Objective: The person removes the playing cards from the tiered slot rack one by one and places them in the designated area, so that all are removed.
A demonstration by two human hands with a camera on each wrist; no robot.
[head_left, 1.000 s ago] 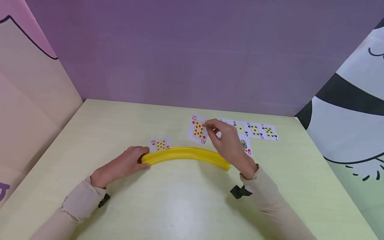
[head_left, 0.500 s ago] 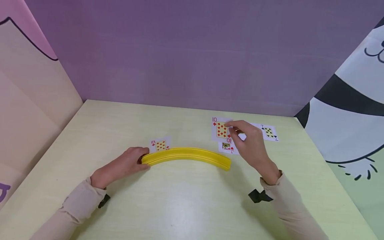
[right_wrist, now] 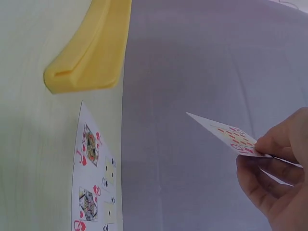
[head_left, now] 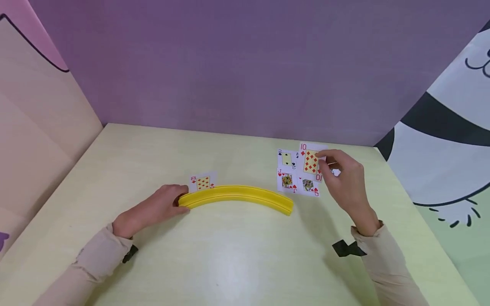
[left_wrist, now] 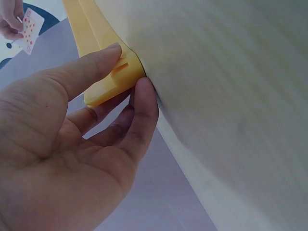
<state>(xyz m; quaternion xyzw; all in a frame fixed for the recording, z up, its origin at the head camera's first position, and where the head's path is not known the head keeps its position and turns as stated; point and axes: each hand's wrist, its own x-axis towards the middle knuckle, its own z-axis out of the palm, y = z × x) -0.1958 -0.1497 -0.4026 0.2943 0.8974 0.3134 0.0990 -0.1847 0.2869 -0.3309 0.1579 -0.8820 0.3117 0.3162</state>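
Observation:
My left hand (head_left: 153, 210) grips the left end of a yellow curved card holder (head_left: 237, 193). In the left wrist view, the thumb lies over the holder's end and the fingers curl beneath. An eight of diamonds (head_left: 203, 181) shows upright behind the holder's left part. My right hand (head_left: 346, 180) pinches a ten of diamonds (head_left: 309, 159) by its right edge between thumb and fingers, raised above the table. Below it lie a jack of hearts (head_left: 286, 181), a queen of hearts (head_left: 308, 185) and a two of spades (head_left: 286, 158). The ten and hand hide other spade cards.
In the right wrist view an ace of spades (right_wrist: 109, 210) lies beside the queen. A purple wall (head_left: 245, 72) rises behind the table (head_left: 229, 255), with printed panels at both sides.
My right hand has carried the ten of diamonds rightward, from left of the two of spades to over the cards right of it. The left hand and holder stay in place.

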